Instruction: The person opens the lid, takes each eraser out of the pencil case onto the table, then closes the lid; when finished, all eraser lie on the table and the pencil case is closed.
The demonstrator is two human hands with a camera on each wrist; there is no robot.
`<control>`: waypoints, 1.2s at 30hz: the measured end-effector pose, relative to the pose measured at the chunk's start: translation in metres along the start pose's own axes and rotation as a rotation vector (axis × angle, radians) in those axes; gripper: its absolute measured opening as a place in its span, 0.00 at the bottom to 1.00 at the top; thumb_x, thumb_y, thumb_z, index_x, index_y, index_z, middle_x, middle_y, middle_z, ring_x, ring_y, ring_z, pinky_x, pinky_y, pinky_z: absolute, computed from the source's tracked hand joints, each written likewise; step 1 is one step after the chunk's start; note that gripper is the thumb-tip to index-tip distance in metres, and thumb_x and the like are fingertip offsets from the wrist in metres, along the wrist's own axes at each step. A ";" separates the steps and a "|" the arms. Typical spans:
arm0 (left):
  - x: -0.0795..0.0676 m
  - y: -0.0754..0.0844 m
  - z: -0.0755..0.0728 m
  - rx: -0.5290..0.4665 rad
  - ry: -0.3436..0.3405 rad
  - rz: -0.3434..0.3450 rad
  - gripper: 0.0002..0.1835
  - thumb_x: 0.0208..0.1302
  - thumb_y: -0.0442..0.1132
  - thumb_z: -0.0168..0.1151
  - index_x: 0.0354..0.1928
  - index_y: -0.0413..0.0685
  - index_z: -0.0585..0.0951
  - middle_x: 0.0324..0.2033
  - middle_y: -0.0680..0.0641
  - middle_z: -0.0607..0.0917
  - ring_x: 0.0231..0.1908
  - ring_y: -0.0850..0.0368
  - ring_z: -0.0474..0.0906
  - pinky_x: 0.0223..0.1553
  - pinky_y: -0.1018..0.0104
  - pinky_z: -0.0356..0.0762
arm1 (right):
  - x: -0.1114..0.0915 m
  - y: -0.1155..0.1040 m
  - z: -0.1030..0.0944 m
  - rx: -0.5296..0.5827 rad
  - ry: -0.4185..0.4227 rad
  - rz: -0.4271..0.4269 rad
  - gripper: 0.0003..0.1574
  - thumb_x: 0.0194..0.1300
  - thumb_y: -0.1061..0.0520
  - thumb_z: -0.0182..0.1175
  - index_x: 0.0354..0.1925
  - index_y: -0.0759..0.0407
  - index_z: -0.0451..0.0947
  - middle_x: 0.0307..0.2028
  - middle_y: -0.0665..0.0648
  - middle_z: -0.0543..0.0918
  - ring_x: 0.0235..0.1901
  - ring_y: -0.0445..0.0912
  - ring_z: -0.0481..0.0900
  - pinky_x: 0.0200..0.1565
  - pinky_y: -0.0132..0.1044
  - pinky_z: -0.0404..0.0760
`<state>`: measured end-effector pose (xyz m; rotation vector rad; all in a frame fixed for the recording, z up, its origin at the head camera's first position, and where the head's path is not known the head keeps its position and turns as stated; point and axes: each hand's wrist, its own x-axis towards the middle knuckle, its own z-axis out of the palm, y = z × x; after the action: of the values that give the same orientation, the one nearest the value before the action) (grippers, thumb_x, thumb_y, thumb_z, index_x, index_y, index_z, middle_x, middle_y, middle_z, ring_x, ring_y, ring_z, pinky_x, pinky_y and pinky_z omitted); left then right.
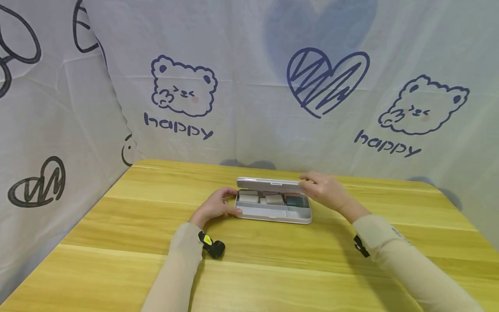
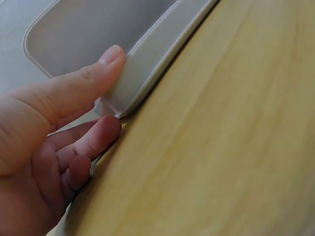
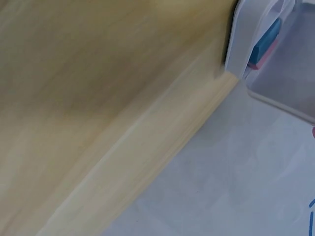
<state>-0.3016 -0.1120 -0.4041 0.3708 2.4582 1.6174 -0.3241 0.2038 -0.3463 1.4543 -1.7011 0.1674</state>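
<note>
A white pencil case (image 1: 259, 217) lies on the table with its hinged lid (image 1: 269, 185) partly raised. My left hand (image 1: 216, 205) grips the case's left end; in the left wrist view the thumb lies on the rim, with bent fingers at the corner. At the lid's right end, my right hand (image 1: 327, 190) pinches the edge between thumb and fingers. Whitish blocks (image 1: 248, 197) and a dark blue-green block (image 1: 295, 201) sit in the rear compartment. The right wrist view shows the blue block (image 3: 266, 42) over a pink one, beside the tilted lid (image 3: 290, 69).
The wood-grain table (image 1: 273, 268) extends around the case. Behind it hangs a white cloth (image 1: 249, 108) printed with bears and hearts, and more cloth hangs at the left. A black device (image 1: 212, 245) is strapped to the left wrist.
</note>
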 end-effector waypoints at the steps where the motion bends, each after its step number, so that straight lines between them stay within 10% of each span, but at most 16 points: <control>1: 0.000 0.000 0.000 -0.003 0.002 0.000 0.32 0.42 0.31 0.71 0.53 0.34 0.70 0.54 0.36 0.71 0.24 0.57 0.69 0.23 0.67 0.70 | -0.001 0.001 -0.001 -0.011 0.002 0.022 0.18 0.68 0.57 0.46 0.26 0.65 0.76 0.26 0.60 0.77 0.23 0.50 0.76 0.23 0.38 0.77; 14: -0.002 0.000 0.000 -0.006 0.000 0.003 0.31 0.43 0.32 0.71 0.52 0.36 0.70 0.54 0.37 0.71 0.20 0.59 0.68 0.23 0.68 0.70 | -0.018 0.006 -0.009 0.131 0.034 0.321 0.02 0.55 0.66 0.61 0.27 0.66 0.77 0.27 0.60 0.76 0.22 0.49 0.75 0.22 0.38 0.75; 18: -0.002 0.000 0.000 -0.006 0.002 0.003 0.31 0.43 0.31 0.71 0.52 0.36 0.70 0.54 0.37 0.71 0.20 0.59 0.68 0.23 0.69 0.69 | -0.022 0.006 -0.009 0.200 0.044 0.444 0.15 0.39 0.80 0.63 0.28 0.68 0.79 0.27 0.60 0.78 0.24 0.48 0.75 0.25 0.35 0.76; 29: -0.002 0.000 -0.001 -0.007 -0.017 0.036 0.29 0.44 0.30 0.70 0.52 0.37 0.71 0.55 0.37 0.70 0.19 0.59 0.67 0.23 0.69 0.68 | -0.029 0.007 0.001 0.281 0.073 0.706 0.13 0.44 0.81 0.60 0.30 0.72 0.80 0.28 0.64 0.81 0.24 0.52 0.78 0.24 0.27 0.76; 36: -0.004 0.002 -0.001 -0.020 -0.022 0.028 0.28 0.46 0.29 0.68 0.54 0.38 0.72 0.55 0.37 0.70 0.19 0.60 0.67 0.21 0.70 0.67 | -0.029 0.008 0.005 0.568 0.024 1.000 0.16 0.52 0.77 0.56 0.43 0.79 0.73 0.35 0.75 0.78 0.29 0.62 0.79 0.29 0.37 0.79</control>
<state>-0.2980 -0.1137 -0.4019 0.4199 2.4295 1.6388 -0.3349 0.2245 -0.3651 0.7973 -2.3311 1.2740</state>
